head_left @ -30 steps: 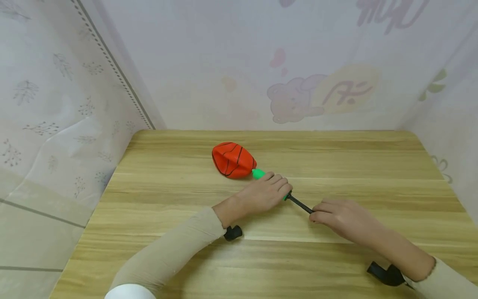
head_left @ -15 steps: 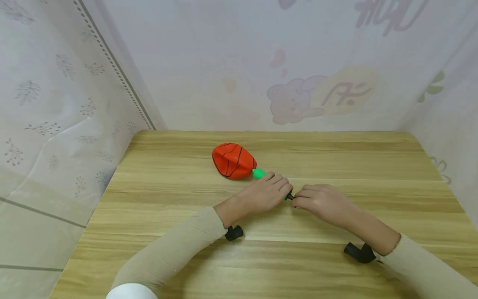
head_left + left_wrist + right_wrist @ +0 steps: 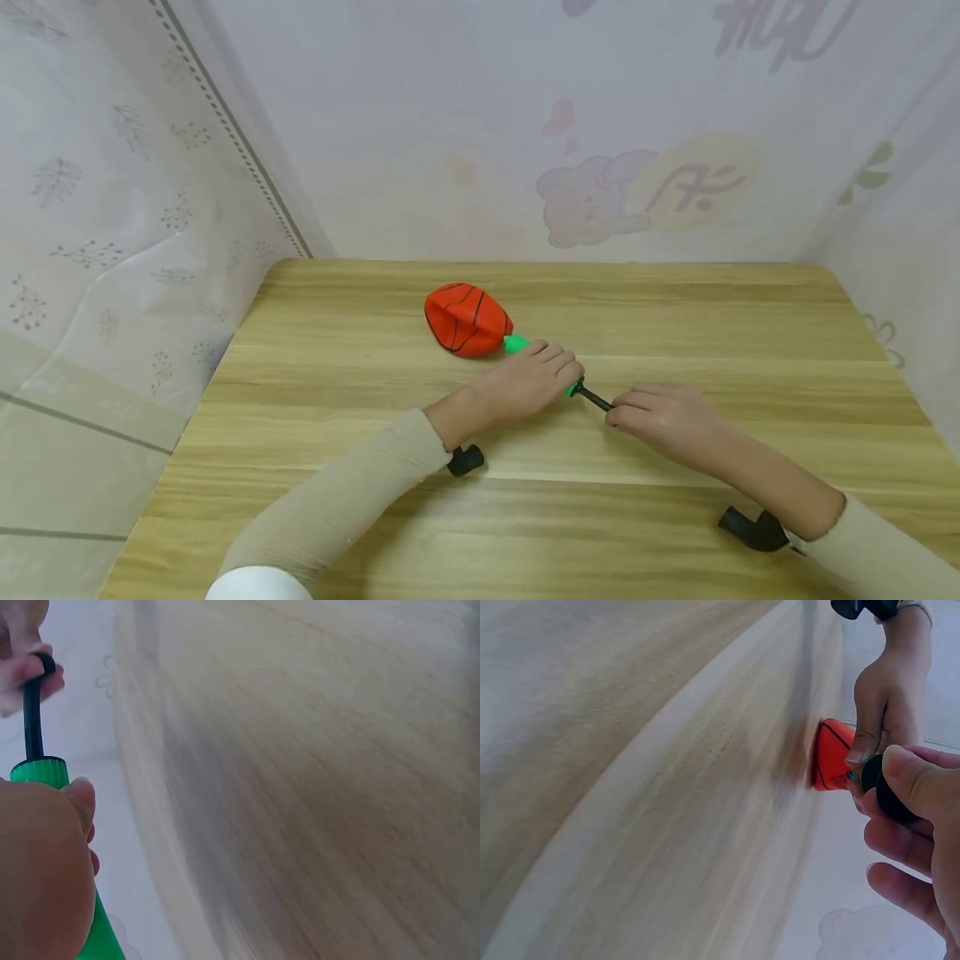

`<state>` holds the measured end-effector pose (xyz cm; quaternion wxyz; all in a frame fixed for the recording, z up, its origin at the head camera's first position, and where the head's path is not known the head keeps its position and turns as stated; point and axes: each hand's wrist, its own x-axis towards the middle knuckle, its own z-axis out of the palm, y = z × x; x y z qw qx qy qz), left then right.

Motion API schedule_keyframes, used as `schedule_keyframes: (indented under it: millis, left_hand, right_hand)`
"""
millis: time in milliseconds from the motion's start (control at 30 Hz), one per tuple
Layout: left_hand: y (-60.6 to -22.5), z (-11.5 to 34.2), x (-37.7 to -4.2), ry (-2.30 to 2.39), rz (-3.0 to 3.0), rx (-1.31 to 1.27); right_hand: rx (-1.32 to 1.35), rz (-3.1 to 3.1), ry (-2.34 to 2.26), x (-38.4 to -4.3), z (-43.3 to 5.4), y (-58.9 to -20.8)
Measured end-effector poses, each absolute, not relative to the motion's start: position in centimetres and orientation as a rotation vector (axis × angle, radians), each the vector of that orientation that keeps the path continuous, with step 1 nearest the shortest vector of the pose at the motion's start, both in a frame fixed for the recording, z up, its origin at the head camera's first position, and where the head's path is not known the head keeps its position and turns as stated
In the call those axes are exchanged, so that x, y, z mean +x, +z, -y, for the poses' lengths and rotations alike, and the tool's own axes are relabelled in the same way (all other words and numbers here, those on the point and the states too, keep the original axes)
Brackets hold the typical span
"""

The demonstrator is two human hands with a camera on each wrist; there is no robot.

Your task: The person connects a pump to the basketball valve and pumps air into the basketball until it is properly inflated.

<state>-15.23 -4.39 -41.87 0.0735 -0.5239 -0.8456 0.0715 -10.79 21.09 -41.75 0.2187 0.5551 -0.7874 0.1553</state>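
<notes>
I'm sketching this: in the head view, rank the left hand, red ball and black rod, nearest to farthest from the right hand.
1. Black rod: held in the right hand.
2. Left hand: beyond the rod, to the left.
3. Red ball: farther left, past the left hand.

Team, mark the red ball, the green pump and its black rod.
red ball [image 3: 468, 321]: head view, middle of its visible surface
green pump [image 3: 41, 773]: left wrist view, ribbed collar
black rod [image 3: 33, 724]: left wrist view, middle of the exposed shaft
</notes>
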Motion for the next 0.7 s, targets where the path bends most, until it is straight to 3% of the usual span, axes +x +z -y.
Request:
schedule_keyframes:
  millis: [700]
  left_hand:
    - [-41.6,4.4,-15.2,0.203,2.56,-1.565]
  right_hand:
    - [1.489,2.218,0.529,-8.0,-25.0,-40.4]
